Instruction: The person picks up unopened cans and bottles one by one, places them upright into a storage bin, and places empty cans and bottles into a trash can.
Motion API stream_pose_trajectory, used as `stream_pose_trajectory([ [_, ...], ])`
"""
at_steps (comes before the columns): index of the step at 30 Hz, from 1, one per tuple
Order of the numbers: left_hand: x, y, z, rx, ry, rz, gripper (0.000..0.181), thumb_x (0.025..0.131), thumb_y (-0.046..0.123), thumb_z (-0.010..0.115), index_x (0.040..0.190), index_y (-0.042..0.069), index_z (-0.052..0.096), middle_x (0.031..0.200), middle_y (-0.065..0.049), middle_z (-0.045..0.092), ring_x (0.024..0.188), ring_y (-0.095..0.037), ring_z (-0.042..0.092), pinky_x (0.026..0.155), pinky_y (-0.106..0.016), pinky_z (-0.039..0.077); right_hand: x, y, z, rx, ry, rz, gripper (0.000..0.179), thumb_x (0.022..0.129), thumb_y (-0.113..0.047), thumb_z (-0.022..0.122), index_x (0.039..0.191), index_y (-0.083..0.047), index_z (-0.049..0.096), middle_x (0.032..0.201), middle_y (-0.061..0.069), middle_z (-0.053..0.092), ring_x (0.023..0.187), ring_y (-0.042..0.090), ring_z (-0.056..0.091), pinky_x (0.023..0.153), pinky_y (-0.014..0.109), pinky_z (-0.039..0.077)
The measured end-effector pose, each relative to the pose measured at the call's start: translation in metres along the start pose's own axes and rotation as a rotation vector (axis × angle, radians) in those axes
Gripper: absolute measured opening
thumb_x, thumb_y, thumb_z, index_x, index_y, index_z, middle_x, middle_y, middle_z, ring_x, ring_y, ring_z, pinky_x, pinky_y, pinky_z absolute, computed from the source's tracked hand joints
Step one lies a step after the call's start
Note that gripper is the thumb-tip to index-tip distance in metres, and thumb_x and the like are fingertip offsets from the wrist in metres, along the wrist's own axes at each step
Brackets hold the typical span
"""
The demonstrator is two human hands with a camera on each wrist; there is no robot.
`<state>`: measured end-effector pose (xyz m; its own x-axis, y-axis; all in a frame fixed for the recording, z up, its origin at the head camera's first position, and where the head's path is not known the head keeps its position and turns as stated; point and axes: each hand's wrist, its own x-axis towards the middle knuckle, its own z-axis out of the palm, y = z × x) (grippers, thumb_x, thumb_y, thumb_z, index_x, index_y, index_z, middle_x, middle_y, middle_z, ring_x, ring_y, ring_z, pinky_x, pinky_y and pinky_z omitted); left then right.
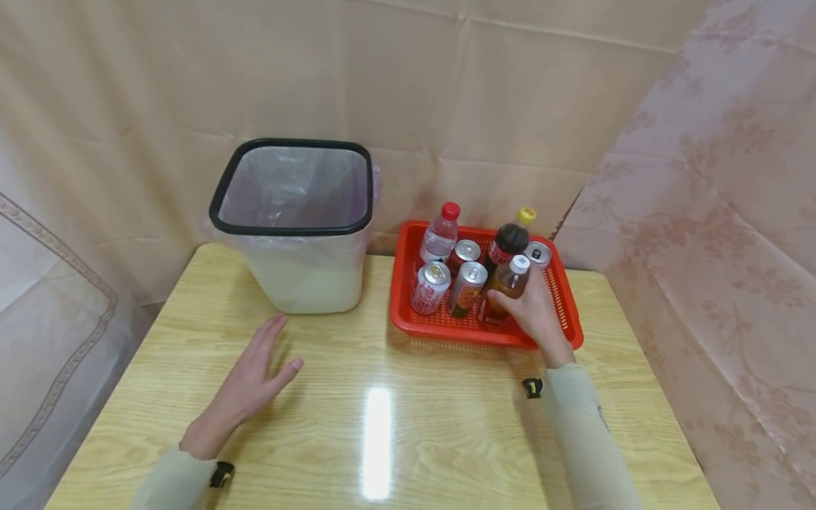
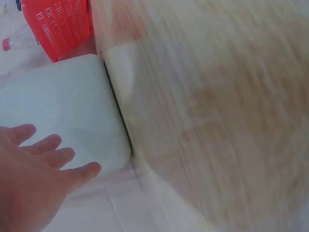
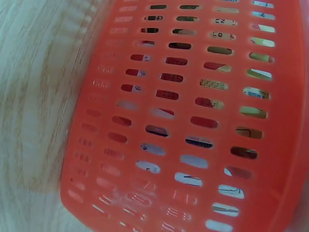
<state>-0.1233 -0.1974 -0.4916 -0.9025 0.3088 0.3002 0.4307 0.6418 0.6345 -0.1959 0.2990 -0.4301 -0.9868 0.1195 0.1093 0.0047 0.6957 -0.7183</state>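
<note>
My right hand (image 1: 534,312) reaches over the front of the red plastic basket (image 1: 408,327) and grips a brown drink bottle with a white cap (image 1: 510,278), thumb on its near left side. The bottle stands in the basket among cans and other bottles. Only the slotted basket wall (image 3: 188,101) shows in the right wrist view; that hand is hidden there. My left hand (image 1: 251,375) hovers over the table in front of the bin, fingers spread and holding nothing. The left wrist view shows the same hand (image 2: 38,169) overlapping the bin's pale side (image 2: 67,106).
A bin with a black rim (image 1: 290,231) and a clear liner stands at the back left. The basket also holds a red-capped water bottle (image 1: 438,237), a Coca-Cola can (image 1: 431,289), an orange can (image 1: 467,289) and a yellow-capped cola bottle (image 1: 510,239). Curtains hang behind the wooden table (image 1: 331,425).
</note>
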Motion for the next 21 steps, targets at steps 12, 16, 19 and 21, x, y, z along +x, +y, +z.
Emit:
stream_pose_trajectory([
  [12,0.001,0.003,-0.007,0.158,-0.004,-0.003,0.081,0.097,0.036,0.067,0.157,-0.006,0.033,0.161,-0.032,0.030,0.147,-0.053,0.029,0.110,-0.075,0.028,-0.040,-0.007,-0.022,-0.192,0.065,-0.002,0.099,0.096,-0.063,0.060,0.165,-0.005,0.019,0.165,0.026,0.027,0.149,0.049,0.030,0.115,0.071,0.029],
  [16,0.002,0.004,-0.012,0.259,0.001,0.005,0.084,0.098,0.043,0.064,0.157,-0.007,0.031,0.162,-0.032,0.029,0.147,-0.055,0.027,0.111,-0.077,0.024,-0.053,-0.001,-0.030,-0.258,0.090,-0.088,0.094,0.099,-0.059,0.057,0.164,-0.001,0.021,0.167,0.025,0.025,0.151,0.048,0.024,0.116,0.070,0.026],
  [19,0.003,0.004,-0.017,0.316,0.002,0.014,0.086,0.098,0.048,0.062,0.157,-0.006,0.030,0.163,-0.033,0.025,0.148,-0.056,0.023,0.113,-0.078,0.018,-0.063,0.005,-0.035,-0.324,0.097,-0.139,0.093,0.100,-0.059,0.056,0.163,0.001,0.022,0.169,0.024,0.020,0.155,0.047,0.017,0.118,0.069,0.022],
  [21,0.004,0.005,-0.020,0.357,0.004,0.025,0.088,0.098,0.052,0.062,0.158,-0.005,0.030,0.164,-0.032,0.022,0.148,-0.056,0.022,0.113,-0.079,0.017,-0.070,0.010,-0.038,-0.370,0.097,-0.162,0.093,0.100,-0.059,0.054,0.163,0.001,0.022,0.170,0.023,0.018,0.156,0.046,0.012,0.119,0.069,0.020],
])
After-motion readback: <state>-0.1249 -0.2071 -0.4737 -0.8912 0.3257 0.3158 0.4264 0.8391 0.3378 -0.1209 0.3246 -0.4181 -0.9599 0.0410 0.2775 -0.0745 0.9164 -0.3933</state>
